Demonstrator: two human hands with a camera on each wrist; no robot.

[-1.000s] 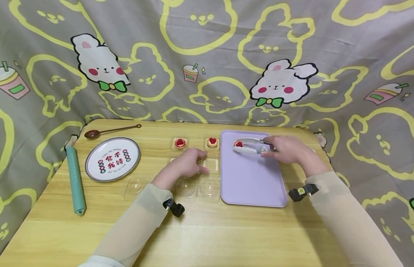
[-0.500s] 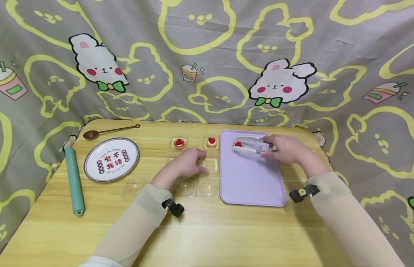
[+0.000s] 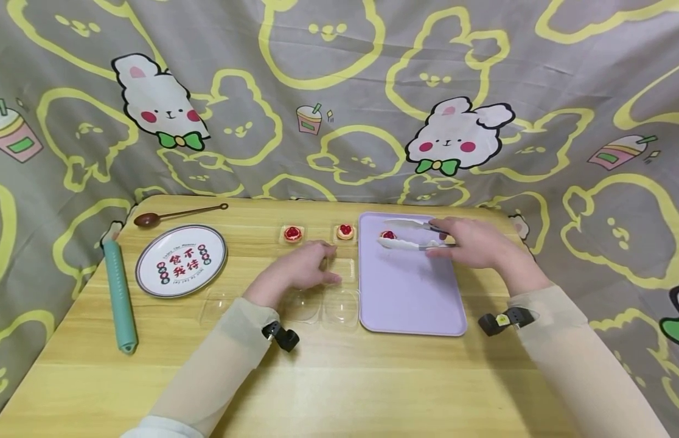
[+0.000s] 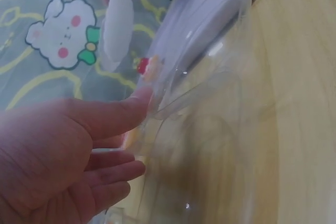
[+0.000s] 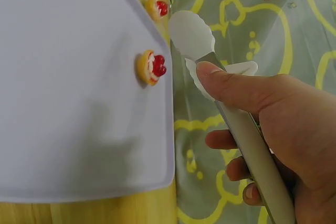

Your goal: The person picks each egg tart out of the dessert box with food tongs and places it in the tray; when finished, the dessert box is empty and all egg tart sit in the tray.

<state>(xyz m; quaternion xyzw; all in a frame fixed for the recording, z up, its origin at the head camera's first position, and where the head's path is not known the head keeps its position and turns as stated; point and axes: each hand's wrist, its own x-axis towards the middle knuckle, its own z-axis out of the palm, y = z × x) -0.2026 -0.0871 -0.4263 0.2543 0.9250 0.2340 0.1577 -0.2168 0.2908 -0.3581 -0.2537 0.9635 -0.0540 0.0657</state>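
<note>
My right hand [image 3: 471, 242] holds metal tongs [image 5: 236, 111] with white scalloped tips, their arms spread apart. In the head view these tips lie on either side of a small tart [image 3: 388, 235] with red topping, which rests on the lilac tray [image 3: 413, 298]. The right wrist view shows the tart [image 5: 150, 68] near the tray's edge, apart from the tips. My left hand [image 3: 303, 266] is over the clear plastic boxes [image 3: 341, 307], left of the tray. Its thumb [image 4: 121, 116] stretches out beside the clear plastic and the other fingers are loosely bent.
Two more tarts sit in clear boxes at the back, one on the left [image 3: 292, 234] and one by the tray [image 3: 345, 232]. Farther left are a printed plate [image 3: 181, 286], a brown spoon [image 3: 148, 220] and a long teal box [image 3: 119, 298]. A patterned curtain [image 3: 350, 79] hangs behind the table.
The tongs, earlier closer around the tart on the tray, have spread wider and their far arm has shifted back. The tart stays in place. My left hand has hardly moved.
</note>
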